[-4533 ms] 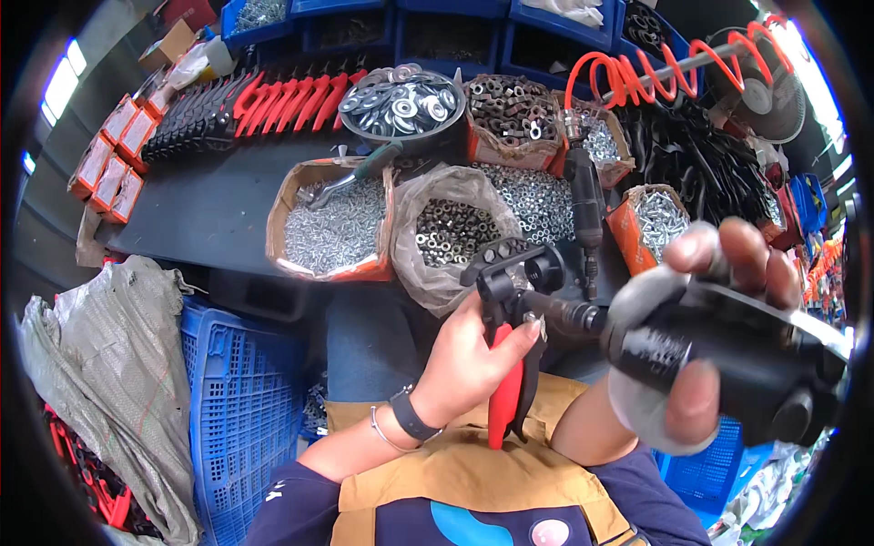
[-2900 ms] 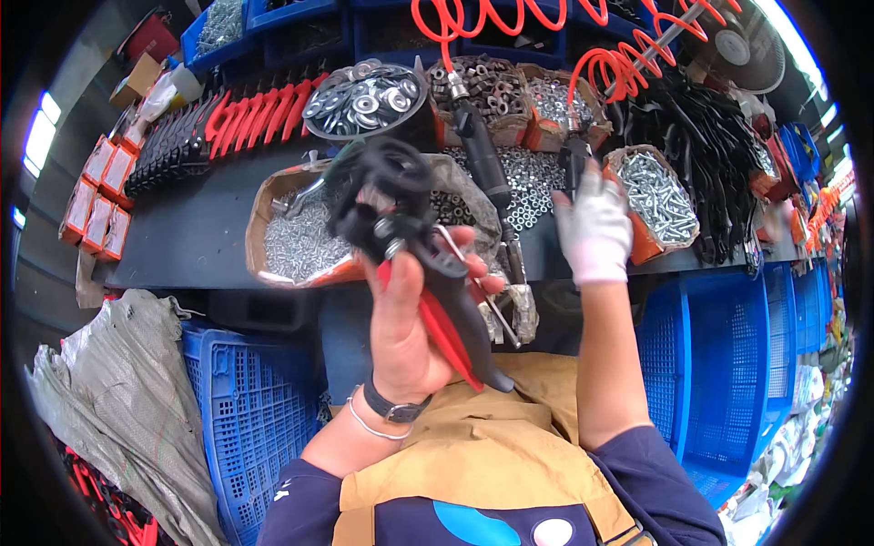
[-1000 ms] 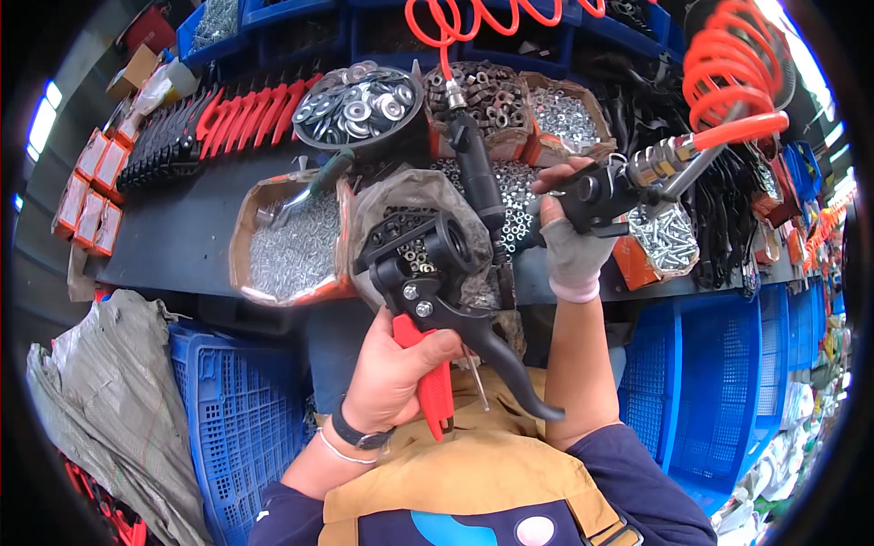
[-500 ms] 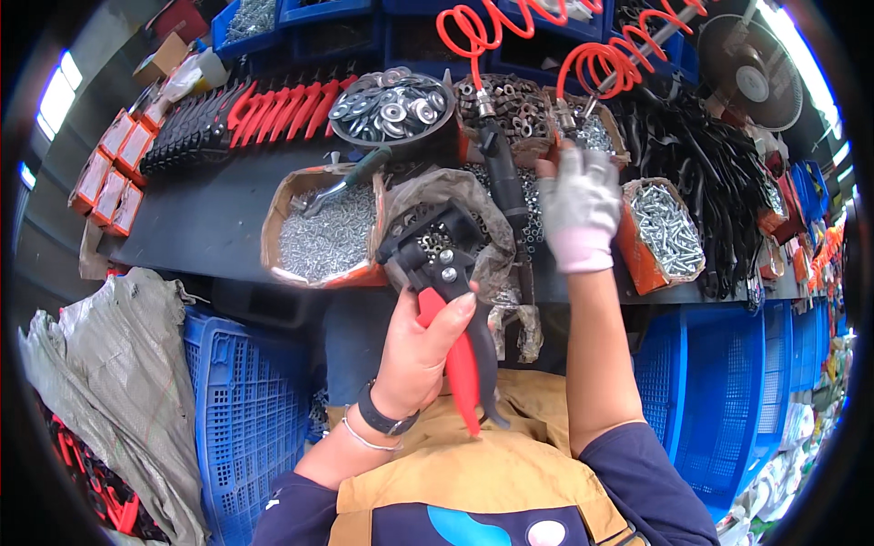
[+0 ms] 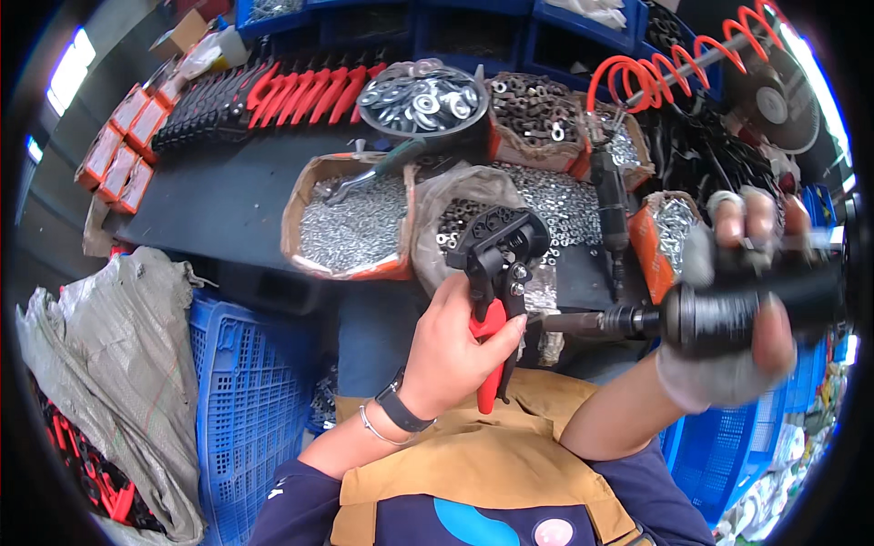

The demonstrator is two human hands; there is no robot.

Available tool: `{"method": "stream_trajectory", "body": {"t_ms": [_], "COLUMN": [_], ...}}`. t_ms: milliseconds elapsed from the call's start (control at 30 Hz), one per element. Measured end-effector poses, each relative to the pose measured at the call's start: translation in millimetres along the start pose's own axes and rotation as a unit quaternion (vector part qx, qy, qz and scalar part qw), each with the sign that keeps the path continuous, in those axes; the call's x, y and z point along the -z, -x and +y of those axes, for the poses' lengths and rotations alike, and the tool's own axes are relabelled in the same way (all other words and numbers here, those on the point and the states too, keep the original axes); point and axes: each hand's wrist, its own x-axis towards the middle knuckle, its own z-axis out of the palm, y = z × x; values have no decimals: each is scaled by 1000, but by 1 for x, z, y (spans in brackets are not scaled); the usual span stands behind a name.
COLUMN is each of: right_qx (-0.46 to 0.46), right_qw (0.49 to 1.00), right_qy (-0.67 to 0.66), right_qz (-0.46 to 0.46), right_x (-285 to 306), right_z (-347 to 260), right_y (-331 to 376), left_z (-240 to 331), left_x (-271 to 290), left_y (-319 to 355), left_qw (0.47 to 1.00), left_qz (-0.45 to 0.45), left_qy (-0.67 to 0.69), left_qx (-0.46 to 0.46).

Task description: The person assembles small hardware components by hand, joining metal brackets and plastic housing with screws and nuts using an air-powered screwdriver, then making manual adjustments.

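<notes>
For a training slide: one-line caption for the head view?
Left hand grips red-handled crimping pliers while gloved right hand aims a black pneumatic driver at them.

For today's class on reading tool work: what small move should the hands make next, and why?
Probably steady the crimping pliers in the left hand and ease the black power driver, gripped by the gloved right hand, straight in: its bit already points at the pliers' pivot.
</notes>
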Motion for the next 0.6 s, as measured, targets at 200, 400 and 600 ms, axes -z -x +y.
{"method": "stream_trajectory", "body": {"t_ms": [200,400,600], "right_qx": [51,67,87], "right_qw": [994,989,982], "right_qy": [90,127,169], "right_qz": [27,19,-4], "right_x": [-30,-42,-38], "right_z": [-6,-5,-5], "right_y": [20,29,31], "left_z": [7,7,13], "left_x": [-9,-20,-20], "left_y": [5,18,17], "left_qw": [999,974,963], "left_qz": [-23,-64,-73], "left_qy": [22,205,242], "left_qx": [-8,67,90]}}
